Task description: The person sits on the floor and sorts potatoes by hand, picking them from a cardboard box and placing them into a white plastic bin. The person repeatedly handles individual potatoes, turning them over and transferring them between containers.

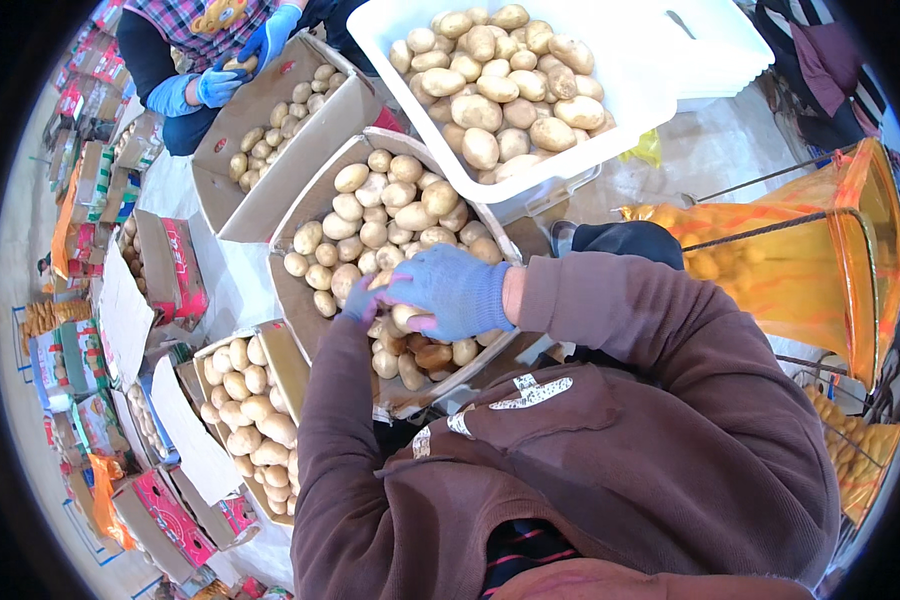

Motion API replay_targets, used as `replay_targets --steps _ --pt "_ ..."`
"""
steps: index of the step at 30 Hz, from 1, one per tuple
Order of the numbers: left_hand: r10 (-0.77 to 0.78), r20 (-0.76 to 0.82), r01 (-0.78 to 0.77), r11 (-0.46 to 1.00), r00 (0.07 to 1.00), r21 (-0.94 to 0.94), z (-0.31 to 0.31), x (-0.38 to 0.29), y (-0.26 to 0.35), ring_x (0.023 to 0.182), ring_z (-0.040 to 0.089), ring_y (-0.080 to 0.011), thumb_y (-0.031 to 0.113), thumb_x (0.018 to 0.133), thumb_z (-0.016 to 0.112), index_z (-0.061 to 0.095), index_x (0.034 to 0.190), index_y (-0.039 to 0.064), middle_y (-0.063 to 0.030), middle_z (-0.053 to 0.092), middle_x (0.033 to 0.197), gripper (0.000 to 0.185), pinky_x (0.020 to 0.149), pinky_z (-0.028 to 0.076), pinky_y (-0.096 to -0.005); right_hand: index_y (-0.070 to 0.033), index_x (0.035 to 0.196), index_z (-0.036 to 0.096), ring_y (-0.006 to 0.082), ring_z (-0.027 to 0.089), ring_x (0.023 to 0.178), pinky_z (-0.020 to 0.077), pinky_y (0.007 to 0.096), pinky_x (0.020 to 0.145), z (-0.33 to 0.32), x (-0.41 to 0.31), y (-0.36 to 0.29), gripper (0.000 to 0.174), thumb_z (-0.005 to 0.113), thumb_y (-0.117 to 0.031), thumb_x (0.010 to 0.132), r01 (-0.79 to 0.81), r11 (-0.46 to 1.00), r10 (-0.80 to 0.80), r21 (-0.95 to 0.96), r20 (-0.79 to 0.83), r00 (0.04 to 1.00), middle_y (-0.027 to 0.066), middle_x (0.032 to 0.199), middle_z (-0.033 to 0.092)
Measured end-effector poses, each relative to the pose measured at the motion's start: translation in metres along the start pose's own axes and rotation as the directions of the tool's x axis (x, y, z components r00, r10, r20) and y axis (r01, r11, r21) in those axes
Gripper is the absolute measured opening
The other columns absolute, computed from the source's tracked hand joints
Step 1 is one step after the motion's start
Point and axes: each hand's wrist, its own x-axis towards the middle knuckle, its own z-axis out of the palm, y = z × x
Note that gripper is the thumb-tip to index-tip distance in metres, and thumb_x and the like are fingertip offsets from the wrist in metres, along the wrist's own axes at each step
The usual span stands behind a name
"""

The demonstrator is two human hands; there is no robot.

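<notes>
Both my hands wear blue-grey knit gloves and reach into a cardboard box (300,217) filled with potatoes (414,216). My right hand (446,291) lies palm down over the potatoes, with a pale potato (406,316) under its fingers. Beside it, my left hand (361,300) touches the potatoes at the box's left part, its fingers close to those of my right hand. Whether either hand grips a potato is hard to tell, as the palms are hidden. Some darker brown potatoes (433,355) lie just below my right hand.
A white plastic tub (487,191) of potatoes stands beyond the box. A co-worker's gloved hands (244,67) hold a potato over another carton (244,217). One more potato carton (285,360) stands at left. Orange mesh bags (787,262) hang on the right, and many cartons (184,270) fill the left.
</notes>
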Motion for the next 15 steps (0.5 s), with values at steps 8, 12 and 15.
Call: replay_targets --steps 8,12,15 --pt "0.206 0.052 -0.184 0.942 0.977 -0.280 0.037 -0.144 0.024 0.111 0.060 -0.0236 0.025 0.090 0.062 0.041 0.139 0.005 -0.0107 0.056 0.126 0.056 0.085 0.055 -0.0411 -0.009 0.121 0.064 0.0363 0.061 0.109 0.0477 0.0432 0.095 -0.102 0.011 0.080 0.052 0.068 -0.044 0.083 -0.171 0.967 0.206 0.189 -0.186 0.961 0.0187 0.116 0.063" --pt "0.256 -0.026 -0.224 0.790 0.966 -0.571 0.060 -0.191 0.029 0.118 0.057 -0.0277 0.029 0.095 0.053 0.038 0.142 0.011 -0.0112 0.053 0.131 0.053 0.091 0.053 -0.0429 -0.010 0.123 0.060 0.0315 0.058 0.117 0.0467 0.0399 0.098 -0.185 0.003 0.186 0.047 0.068 -0.032 0.083 -0.631 0.735 0.536 -0.249 -0.357 0.765 0.0149 0.128 0.058" --pt "0.180 -0.037 -0.158 0.730 0.983 -0.665 0.076 -0.189 0.022 0.117 0.056 -0.0295 0.035 0.093 0.058 0.037 0.142 0.011 -0.0127 0.051 0.133 0.058 0.089 0.055 -0.0449 -0.010 0.122 0.061 0.0296 0.055 0.123 0.0461 0.0396 0.102 -0.211 -0.011 0.251 0.044 0.070 -0.028 0.083 -0.774 0.396 0.637 -0.494 -0.460 0.619 0.0132 0.130 0.059"
